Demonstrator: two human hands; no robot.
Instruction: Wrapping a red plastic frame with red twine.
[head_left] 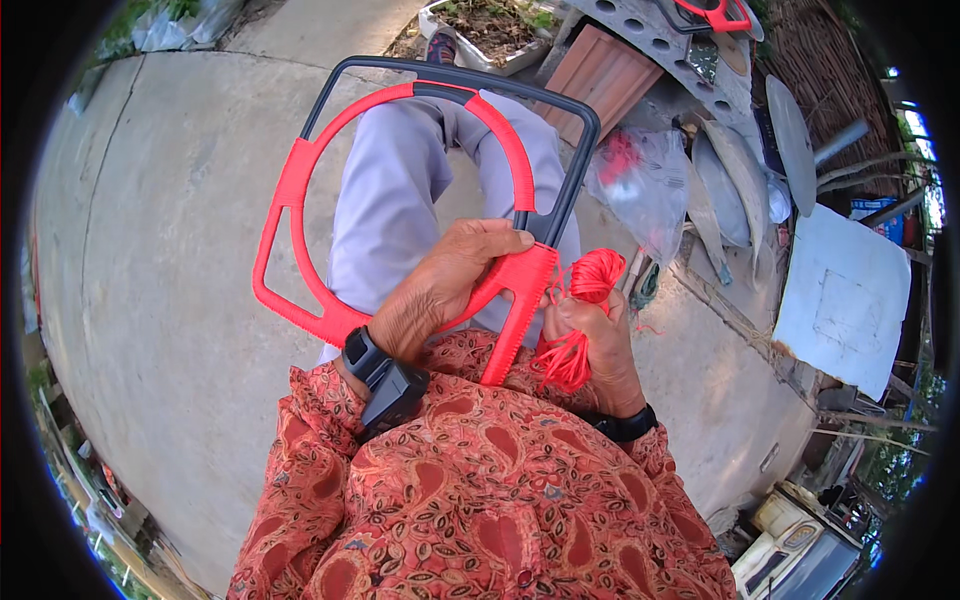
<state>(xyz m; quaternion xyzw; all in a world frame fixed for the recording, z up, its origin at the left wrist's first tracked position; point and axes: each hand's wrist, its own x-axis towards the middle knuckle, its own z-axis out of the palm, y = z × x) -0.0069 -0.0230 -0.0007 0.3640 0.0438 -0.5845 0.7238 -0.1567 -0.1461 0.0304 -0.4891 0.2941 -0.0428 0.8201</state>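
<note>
A black frame [586, 150] with a rounded outer edge and a large inner ring lies across my lap. Red cord is wound tightly over its left side, its near side and much of the ring. The far edge and far right corner show bare black. Reaching over the ring's near side, my left hand [445, 268] grips the frame at its right side, thumb on top where red winding meets black. Beside that side, my right hand [608, 350] is closed around a looped bundle of red cord [597, 274]. Some right fingers are hidden by the bundle and frame.
Light grey trousers [385, 190] are under the frame, above a concrete floor [190, 260]. To the right are a clear plastic bag [645, 195], a pale flat panel [845, 295] and reddish tiles [603, 82]. A white planter [510, 60] and another red-and-black frame [722, 14] are farther off.
</note>
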